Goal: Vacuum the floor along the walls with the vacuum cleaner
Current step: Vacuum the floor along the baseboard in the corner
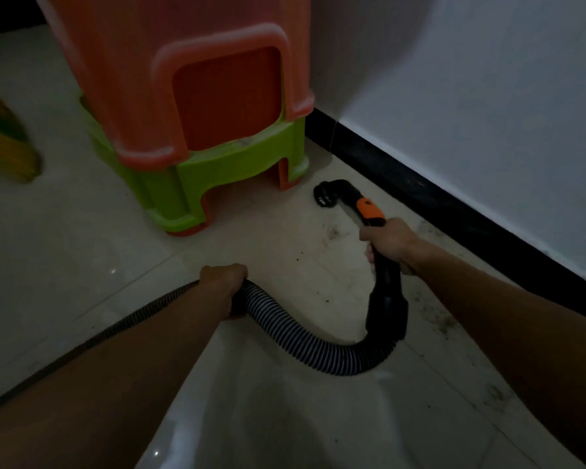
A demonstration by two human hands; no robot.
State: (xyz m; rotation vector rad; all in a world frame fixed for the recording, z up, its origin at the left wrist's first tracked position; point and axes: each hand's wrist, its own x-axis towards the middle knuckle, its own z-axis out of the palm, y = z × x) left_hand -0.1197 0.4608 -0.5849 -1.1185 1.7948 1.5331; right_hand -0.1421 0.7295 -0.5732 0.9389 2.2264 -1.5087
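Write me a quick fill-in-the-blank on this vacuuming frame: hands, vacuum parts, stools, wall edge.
1. The left hand grips the ribbed hose. The right hand grips the black wand, whose switch is ____.
2. The orange stool is stacked on a lower stool coloured ____.
3. The nozzle is down at the floor between the stools and the skirting board, which is ____.

Missing words: orange; green; black.
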